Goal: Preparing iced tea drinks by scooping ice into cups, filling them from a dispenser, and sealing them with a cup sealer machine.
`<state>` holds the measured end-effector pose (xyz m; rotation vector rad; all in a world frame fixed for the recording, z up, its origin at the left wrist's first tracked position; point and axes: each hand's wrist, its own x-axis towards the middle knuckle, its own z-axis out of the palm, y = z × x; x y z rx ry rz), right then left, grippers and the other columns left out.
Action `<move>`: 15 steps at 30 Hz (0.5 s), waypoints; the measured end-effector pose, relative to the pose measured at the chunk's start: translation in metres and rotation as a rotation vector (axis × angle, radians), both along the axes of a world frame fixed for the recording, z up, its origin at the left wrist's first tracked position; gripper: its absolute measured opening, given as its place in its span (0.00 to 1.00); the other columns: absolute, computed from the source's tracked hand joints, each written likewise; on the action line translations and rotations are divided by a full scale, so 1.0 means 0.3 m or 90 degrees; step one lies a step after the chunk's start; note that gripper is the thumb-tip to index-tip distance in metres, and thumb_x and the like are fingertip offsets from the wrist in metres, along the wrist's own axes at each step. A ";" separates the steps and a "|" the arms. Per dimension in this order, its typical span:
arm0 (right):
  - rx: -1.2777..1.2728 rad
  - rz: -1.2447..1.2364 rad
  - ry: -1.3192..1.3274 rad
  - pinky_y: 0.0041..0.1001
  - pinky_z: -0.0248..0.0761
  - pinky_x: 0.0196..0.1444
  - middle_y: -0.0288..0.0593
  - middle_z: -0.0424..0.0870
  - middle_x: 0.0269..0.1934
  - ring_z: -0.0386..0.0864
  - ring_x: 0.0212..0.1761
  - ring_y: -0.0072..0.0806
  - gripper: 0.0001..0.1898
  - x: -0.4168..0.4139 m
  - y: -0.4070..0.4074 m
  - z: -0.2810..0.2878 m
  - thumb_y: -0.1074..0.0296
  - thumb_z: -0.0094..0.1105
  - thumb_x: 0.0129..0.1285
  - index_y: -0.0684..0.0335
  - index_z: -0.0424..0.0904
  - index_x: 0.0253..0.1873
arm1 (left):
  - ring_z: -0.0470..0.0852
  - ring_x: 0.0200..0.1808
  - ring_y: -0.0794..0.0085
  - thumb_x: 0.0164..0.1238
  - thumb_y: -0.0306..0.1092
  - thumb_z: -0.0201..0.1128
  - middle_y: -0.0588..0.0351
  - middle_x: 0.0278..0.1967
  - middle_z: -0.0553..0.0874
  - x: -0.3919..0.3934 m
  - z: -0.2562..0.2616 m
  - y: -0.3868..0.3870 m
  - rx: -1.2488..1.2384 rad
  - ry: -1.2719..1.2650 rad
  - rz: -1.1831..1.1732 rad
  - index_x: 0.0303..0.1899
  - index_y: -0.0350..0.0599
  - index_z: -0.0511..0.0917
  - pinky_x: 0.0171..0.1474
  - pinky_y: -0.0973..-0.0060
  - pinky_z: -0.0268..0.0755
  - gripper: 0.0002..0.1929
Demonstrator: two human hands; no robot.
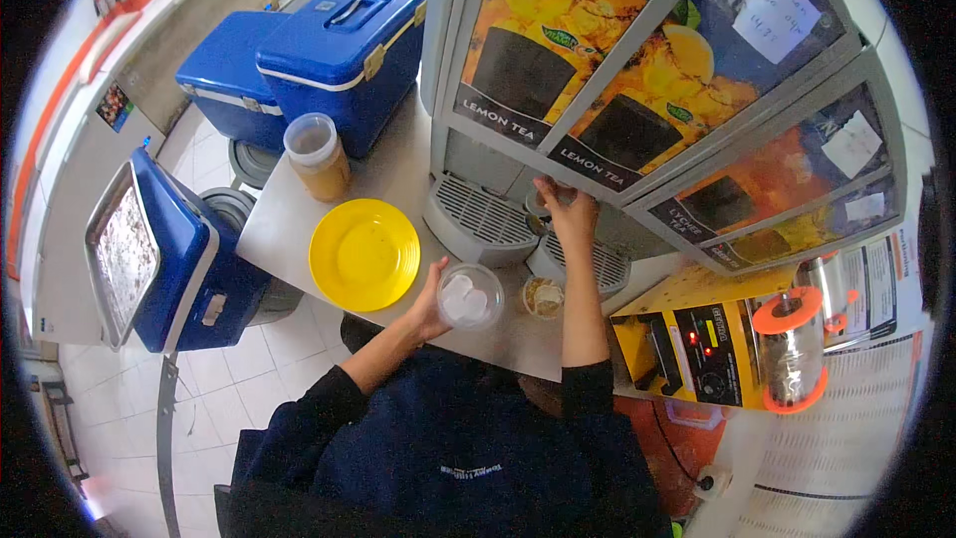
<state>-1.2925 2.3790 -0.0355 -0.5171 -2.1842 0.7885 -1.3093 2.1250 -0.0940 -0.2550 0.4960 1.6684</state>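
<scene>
My left hand (429,306) grips a clear plastic cup (470,297) with several pieces of ice in it, held near the table's front edge. My right hand (571,217) reaches under the front of a drinks dispenser (515,142), above its drip trays. A round greyish item (539,199) shows beside its fingers, partly hidden; whether the hand grips it I cannot tell. Between my forearms a second clear cup (543,297), with brownish contents, stands on the table. A yellow plate (364,254) lies left of my left hand.
A lidded plastic jar (317,157) stands behind the plate. Blue cooler boxes (343,52) sit at the back left, and another blue cooler (179,254) stands open at left. To the right is a yellow cup-sealing machine (694,351) with a film roll (793,351). The table (272,239) has a sharp left corner.
</scene>
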 end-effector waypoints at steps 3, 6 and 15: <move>-0.140 -0.025 -0.130 0.34 0.68 0.43 0.49 0.80 0.39 0.78 0.40 0.42 0.26 0.038 -0.108 0.090 0.51 0.69 0.47 0.69 0.75 0.40 | 0.77 0.50 0.63 0.61 0.65 0.42 0.54 0.47 0.79 -0.020 -0.014 0.025 0.002 0.029 0.028 0.50 0.45 0.73 0.55 0.62 0.66 0.32; -0.144 0.073 -0.056 0.30 0.72 0.38 0.47 0.81 0.37 0.79 0.37 0.39 0.22 0.099 -0.163 0.125 0.60 0.71 0.45 0.68 0.75 0.41 | 0.75 0.52 0.62 0.61 0.64 0.40 0.52 0.50 0.77 -0.034 -0.005 0.067 0.022 0.027 0.012 0.54 0.46 0.70 0.57 0.62 0.64 0.33; 0.212 0.181 -0.244 0.37 0.62 0.54 0.45 0.70 0.53 0.67 0.56 0.41 0.30 0.236 -0.261 0.237 0.76 0.63 0.43 0.54 0.69 0.57 | 0.73 0.55 0.60 0.62 0.66 0.33 0.51 0.55 0.73 -0.050 0.070 0.137 0.071 0.054 -0.018 0.60 0.45 0.64 0.61 0.60 0.59 0.36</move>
